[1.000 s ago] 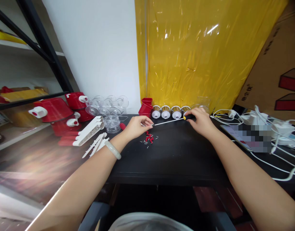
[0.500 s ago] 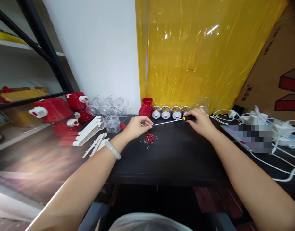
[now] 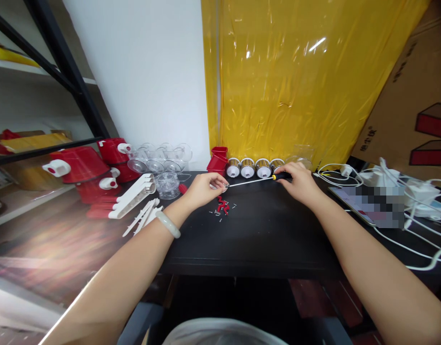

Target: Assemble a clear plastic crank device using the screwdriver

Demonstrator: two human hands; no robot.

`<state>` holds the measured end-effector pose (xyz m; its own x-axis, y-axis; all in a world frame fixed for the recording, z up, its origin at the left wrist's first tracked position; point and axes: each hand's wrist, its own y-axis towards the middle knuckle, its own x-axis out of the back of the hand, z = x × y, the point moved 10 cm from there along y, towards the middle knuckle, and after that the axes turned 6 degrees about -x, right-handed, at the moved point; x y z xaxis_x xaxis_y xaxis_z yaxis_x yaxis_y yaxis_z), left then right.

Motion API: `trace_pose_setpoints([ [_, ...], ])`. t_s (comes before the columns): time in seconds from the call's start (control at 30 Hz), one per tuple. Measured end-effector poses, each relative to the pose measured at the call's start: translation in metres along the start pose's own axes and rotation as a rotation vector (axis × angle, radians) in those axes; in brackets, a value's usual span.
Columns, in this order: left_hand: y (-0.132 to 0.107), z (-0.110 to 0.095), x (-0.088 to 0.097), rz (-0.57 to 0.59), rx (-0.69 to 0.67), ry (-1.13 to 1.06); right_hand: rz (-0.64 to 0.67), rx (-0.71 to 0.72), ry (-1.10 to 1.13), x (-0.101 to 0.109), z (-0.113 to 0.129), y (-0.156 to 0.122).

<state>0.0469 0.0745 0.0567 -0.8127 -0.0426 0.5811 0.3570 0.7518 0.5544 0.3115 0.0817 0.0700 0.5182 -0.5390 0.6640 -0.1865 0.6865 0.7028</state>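
Evidently I'm partway: my right hand (image 3: 295,179) grips the screwdriver (image 3: 251,182) above the table (image 3: 260,244); my left hand (image 3: 204,190) pinches near its tip, holding something unclear. Screws (image 3: 217,212) and red pieces (image 3: 225,208) remain loose.

A bright, pinkish, streaky haze is washing over the lower left. The yellow sheet (image 3: 278,96) is throwing back a sharp white streak and scattered glints, the white wall (image 3: 145,72) is looking softly lit, and the screwdriver shaft (image 3: 251,181) is gleaming. Beneath the black tabletop (image 3: 249,244), shadow is swallowing detail. Wide-angle distortion is stretching the carton (image 3: 396,110) and shelf (image 3: 40,207) near the edges, while coarse pixelation is masking much of the phone (image 3: 364,206).
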Motion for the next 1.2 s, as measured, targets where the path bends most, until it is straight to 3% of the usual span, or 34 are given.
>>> trace_pose_setpoints([
  [0.37, 0.001, 0.001, 0.001, 0.036, -0.002, 0.012, -0.004, -0.002, 0.002, -0.001, -0.003, 0.001],
  [0.5, 0.005, 0.004, 0.012, 0.05, 0.003, 0.015, -0.004, -0.017, -0.014, 0.0, -0.007, 0.001],
  [0.67, 0.007, 0.016, 0.038, -0.043, 0.076, 0.192, -0.005, -0.068, -0.101, 0.001, -0.016, 0.001],
  [0.8, 0.005, 0.025, 0.046, -0.116, 0.081, 0.237, 0.021, -0.088, -0.144, -0.002, -0.02, 0.001],
  [0.93, 0.002, 0.032, 0.039, -0.093, 0.091, 0.374, 0.038, -0.091, -0.162, -0.004, -0.02, 0.001],
  [1.1, -0.003, 0.044, 0.011, 0.103, 0.108, 0.556, 0.033, -0.096, -0.182, -0.005, -0.021, 0.0],
  [1.2, -0.007, 0.051, 0.003, 0.162, 0.121, 0.62, 0.02, -0.087, -0.149, -0.004, -0.021, 0.0],
])
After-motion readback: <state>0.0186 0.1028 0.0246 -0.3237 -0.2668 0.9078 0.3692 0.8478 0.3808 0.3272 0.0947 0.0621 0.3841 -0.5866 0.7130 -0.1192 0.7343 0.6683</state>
